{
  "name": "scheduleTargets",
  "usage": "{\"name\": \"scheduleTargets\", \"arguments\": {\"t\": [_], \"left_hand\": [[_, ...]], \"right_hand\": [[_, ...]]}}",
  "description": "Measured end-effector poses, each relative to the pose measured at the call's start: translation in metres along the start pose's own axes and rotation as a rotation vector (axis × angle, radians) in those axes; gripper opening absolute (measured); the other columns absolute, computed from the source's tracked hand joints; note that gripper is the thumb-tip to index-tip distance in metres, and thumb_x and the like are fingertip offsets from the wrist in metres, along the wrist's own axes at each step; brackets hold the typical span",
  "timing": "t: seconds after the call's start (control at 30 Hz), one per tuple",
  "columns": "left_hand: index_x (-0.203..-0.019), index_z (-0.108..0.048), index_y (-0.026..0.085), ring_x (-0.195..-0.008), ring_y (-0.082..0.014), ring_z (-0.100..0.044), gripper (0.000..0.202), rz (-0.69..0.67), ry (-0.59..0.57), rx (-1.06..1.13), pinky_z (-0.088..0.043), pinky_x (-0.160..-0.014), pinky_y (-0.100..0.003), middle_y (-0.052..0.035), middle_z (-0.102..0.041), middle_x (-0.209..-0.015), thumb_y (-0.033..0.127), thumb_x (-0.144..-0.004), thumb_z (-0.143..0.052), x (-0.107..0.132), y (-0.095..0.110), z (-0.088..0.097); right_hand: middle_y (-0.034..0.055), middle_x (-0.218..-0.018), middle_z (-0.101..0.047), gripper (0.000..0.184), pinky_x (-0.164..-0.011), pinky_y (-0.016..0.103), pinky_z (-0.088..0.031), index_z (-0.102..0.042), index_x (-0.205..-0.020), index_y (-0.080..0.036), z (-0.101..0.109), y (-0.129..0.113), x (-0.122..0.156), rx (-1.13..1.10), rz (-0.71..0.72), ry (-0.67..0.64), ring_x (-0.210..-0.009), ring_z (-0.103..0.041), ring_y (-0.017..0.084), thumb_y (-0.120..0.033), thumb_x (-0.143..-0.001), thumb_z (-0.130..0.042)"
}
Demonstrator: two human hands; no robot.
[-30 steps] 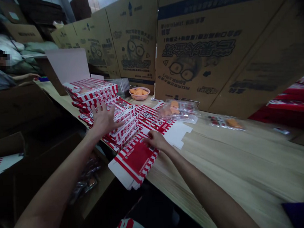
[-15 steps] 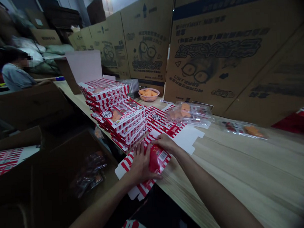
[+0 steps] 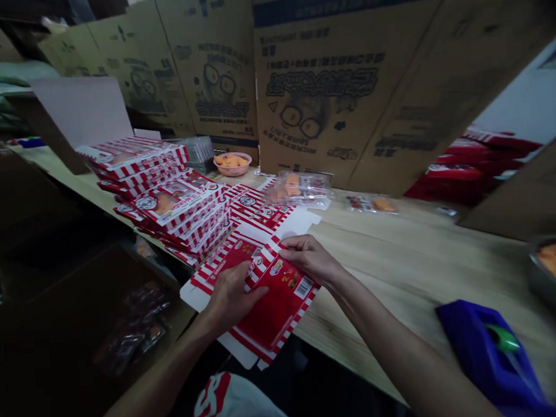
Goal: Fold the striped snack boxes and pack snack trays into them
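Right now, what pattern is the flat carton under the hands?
Red-and-white stripes around a solid red panel on the flat carton; head view.

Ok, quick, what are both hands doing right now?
Left hand: open, pressed on the red-and-white striped carton blank.
Right hand: open, resting on the same blank.

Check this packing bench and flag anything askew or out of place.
The stack of red-and-white striped boxes nearest the hands looks askew: its boxes sit staggered and fanned instead of squared, with the lower ones jutting toward the edge of the wooden table. No spill shows.
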State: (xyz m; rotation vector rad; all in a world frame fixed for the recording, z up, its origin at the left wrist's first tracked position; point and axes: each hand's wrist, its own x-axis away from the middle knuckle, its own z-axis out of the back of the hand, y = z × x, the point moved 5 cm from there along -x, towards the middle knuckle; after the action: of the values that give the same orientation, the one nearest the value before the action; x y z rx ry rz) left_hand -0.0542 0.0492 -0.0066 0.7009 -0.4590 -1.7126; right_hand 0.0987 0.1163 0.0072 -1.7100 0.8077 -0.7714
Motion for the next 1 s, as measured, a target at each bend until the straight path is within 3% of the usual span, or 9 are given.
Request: {"name": "scheduleTargets", "arguments": {"t": [0.13,0.3,0.4,0.47,0.5,0.6,0.7,0.9,1.0], "left_hand": [[-0.099,-0.065,0.020,-0.074,-0.0199,-0.065,0.029,-0.070,-0.113,0.281,-0.049,-0.067,-0.028,-0.0022,-0.071,-0.082,0.034,-0.074,-0.067,0.006,0.029,-0.019],[-0.073,-0.069,0.016,-0.058,-0.0157,-0.061,0.017,0.053,-0.264,0.631,-0.045,-0.054,-0.024,0.0004,-0.067,-0.063,0.029,-0.079,-0.060,0.011,0.037,-0.043],[-0.080,-0.071,0.016,-0.058,-0.0157,-0.062,0.020,0.217,-0.304,0.954,-0.049,-0.057,-0.025,0.0000,-0.069,-0.066,0.034,-0.077,-0.065,0.014,0.032,-0.052],[-0.087,-0.070,0.015,-0.061,-0.0169,-0.065,0.024,0.341,-0.268,1.141,-0.052,-0.061,-0.027,-0.0016,-0.072,-0.072,0.036,-0.074,-0.070,0.016,0.026,-0.054],[-0.089,-0.070,0.015,-0.063,-0.0175,-0.067,0.027,0.390,-0.246,1.202,-0.053,-0.063,-0.028,-0.0027,-0.073,-0.076,0.036,-0.072,-0.071,0.017,0.023,-0.056],[-0.092,-0.069,0.016,-0.065,-0.0180,-0.069,0.029,0.475,-0.225,1.305,-0.055,-0.065,-0.030,-0.0040,-0.074,-0.080,0.035,-0.071,-0.073,0.021,0.020,-0.064],[-0.095,-0.069,0.018,-0.067,-0.0179,-0.070,0.028,0.518,-0.252,1.338,-0.056,-0.068,-0.030,-0.0033,-0.074,-0.082,0.035,-0.073,-0.072,0.027,0.020,-0.074],[-0.102,-0.068,0.021,-0.077,-0.0204,-0.071,0.032,0.557,-0.336,1.345,-0.056,-0.072,-0.033,-0.0040,-0.075,-0.092,0.034,-0.074,-0.071,0.038,0.019,-0.084],[-0.102,-0.069,0.019,-0.083,-0.0224,-0.070,0.030,0.482,-0.378,1.332,-0.056,-0.075,-0.034,-0.0060,-0.074,-0.096,0.031,-0.075,-0.071,0.041,0.023,-0.083]], "right_hand": [[-0.0016,-0.059,-0.061,0.023,-0.055,0.023,-0.042,-0.066,-0.065,-0.016,0.008,-0.010,0.027,0.090,0.026,0.008,-0.051,-0.052,0.011,-0.038,-0.064,-0.074],[-0.0015,-0.058,-0.058,0.028,-0.057,0.025,-0.043,-0.061,-0.059,-0.017,0.013,-0.028,0.052,0.445,0.164,0.028,-0.054,-0.051,0.012,-0.039,-0.076,-0.062],[0.0048,-0.089,-0.068,0.015,-0.086,0.037,-0.045,-0.067,-0.082,-0.020,0.031,-0.044,0.082,0.665,0.432,0.424,-0.088,-0.060,0.022,-0.034,-0.076,-0.065],[0.0085,-0.118,-0.061,0.036,-0.100,0.043,-0.037,-0.062,-0.104,-0.023,0.045,-0.040,0.109,0.599,0.518,0.691,-0.114,-0.052,0.026,-0.034,-0.071,-0.072],[0.0095,-0.127,-0.056,0.050,-0.101,0.045,-0.036,-0.058,-0.113,-0.025,0.049,-0.030,0.119,0.497,0.480,0.712,-0.121,-0.047,0.026,-0.035,-0.067,-0.075],[0.0110,-0.133,-0.052,0.073,-0.097,0.044,-0.043,-0.051,-0.124,-0.025,0.039,0.014,0.130,0.093,0.188,0.354,-0.121,-0.050,0.027,-0.036,-0.059,-0.082],[0.0101,-0.120,-0.063,0.068,-0.092,0.040,-0.047,-0.057,-0.120,-0.022,0.022,0.045,0.139,-0.192,0.025,0.107,-0.106,-0.061,0.023,-0.033,-0.058,-0.082],[0.0051,-0.080,-0.073,0.037,-0.064,0.028,-0.054,-0.070,-0.092,-0.015,0.024,0.081,0.149,-0.274,-0.029,0.331,-0.070,-0.069,0.019,-0.028,-0.059,-0.081],[0.0033,-0.069,-0.072,0.025,-0.064,0.031,-0.054,-0.070,-0.075,-0.015,0.026,0.095,0.155,-0.269,0.011,0.443,-0.063,-0.067,0.019,-0.030,-0.059,-0.081]]}}
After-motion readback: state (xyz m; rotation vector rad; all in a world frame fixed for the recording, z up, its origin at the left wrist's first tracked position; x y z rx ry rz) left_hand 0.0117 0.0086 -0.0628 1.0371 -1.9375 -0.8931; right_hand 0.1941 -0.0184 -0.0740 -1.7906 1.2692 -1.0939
